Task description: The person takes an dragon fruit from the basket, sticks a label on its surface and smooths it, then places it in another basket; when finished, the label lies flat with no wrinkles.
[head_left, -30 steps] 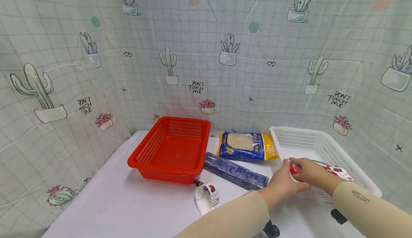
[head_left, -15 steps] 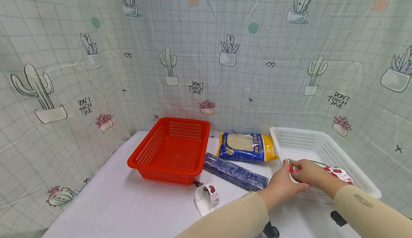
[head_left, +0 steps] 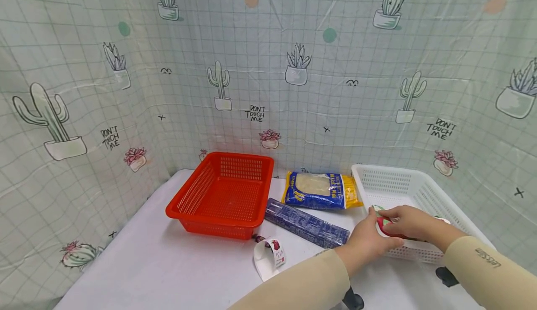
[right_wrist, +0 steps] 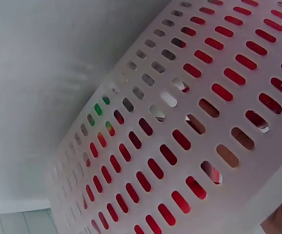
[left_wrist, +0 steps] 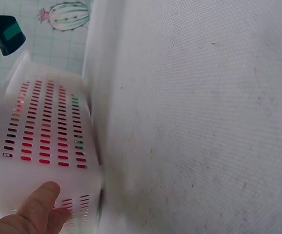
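A white perforated plastic basket stands at the right of the table. At its near left corner my left hand grips the rim, and in the left wrist view its fingers press against the outer wall. Inside the basket, my right hand holds a red and green printed packet, with fingers and thumb on either side of its left end. Much of the packet lies hidden under that hand. Through the basket wall in the right wrist view, red shows behind many slots.
Left of centre stands a red perforated basket. Between the baskets lie a blue and yellow noodle bag and a long dark blue patterned pack. A curled white printed label lies nearer. A patterned curtain borders the table.
My right hand has shifted slightly right within the white basket and now covers more of the packet, including most of its white label. The left hand stays at the corner.
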### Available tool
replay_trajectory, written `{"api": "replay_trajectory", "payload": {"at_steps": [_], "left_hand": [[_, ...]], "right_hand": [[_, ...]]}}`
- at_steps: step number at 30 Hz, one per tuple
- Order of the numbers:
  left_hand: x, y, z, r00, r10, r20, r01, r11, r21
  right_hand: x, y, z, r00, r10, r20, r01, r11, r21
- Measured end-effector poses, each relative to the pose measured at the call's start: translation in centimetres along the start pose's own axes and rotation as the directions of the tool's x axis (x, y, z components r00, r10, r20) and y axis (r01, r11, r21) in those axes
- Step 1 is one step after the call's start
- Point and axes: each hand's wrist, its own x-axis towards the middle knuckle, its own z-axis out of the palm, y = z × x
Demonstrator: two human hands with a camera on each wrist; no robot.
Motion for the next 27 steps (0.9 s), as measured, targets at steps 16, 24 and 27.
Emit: {"api": "replay_trajectory", "payload": {"at_steps": [16,24,27], "left_hand": [[-0.03,-0.04,0.06,1.0,-0.003,-0.01,0.003,1.0,-0.009],[-0.16,-0.24,0.39,1.0,0.013,-0.006,-0.013,0.999,-0.033],[-0.18,-0.26,0.07,1.0,0.019,-0.005,-0.019,0.999,-0.047]], "right_hand": [[0.06,0.62,-0.11,1.0,-0.008,-0.002,0.008,1.0,-0.021],[-0.18,0.83,-0.13,1.0,0.004,0.015,-0.004,1.0,-0.011],[-0.19,0.3,-0.26,1.0,0.008,0.016,-0.008,1.0,0.002]]}}
